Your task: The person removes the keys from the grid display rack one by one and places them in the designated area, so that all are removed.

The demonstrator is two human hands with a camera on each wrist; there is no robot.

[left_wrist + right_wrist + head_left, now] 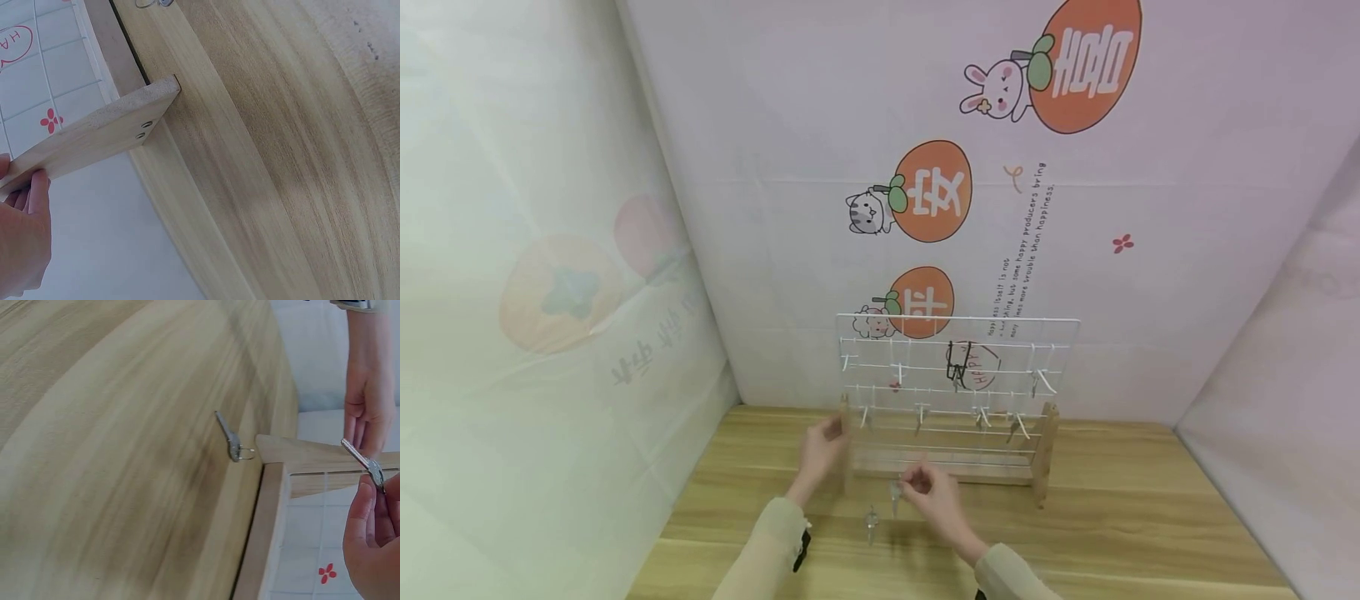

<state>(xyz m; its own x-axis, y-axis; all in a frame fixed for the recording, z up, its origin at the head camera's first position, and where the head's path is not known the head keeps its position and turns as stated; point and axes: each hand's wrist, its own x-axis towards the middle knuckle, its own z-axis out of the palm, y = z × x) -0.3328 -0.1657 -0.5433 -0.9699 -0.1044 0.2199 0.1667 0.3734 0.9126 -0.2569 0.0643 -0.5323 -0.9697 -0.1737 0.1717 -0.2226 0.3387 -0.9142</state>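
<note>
My right hand pinches a small silver key between thumb and fingers, in front of the rack's lower bar. A second silver key with a small metal ring lies on the table to its left. My left hand grips the rack's left wooden side post, thumb on one side and fingers on the other. The rack's white wire grid stands upright between two wooden posts. Small white hooks stick out from it in two rows, and keys hang from several of them.
A black wire piece hangs in the upper hook row. The right wooden post stands at the grid's other end. Behind the rack rises a white printed cloth wall, with more cloth on both sides of the wooden table.
</note>
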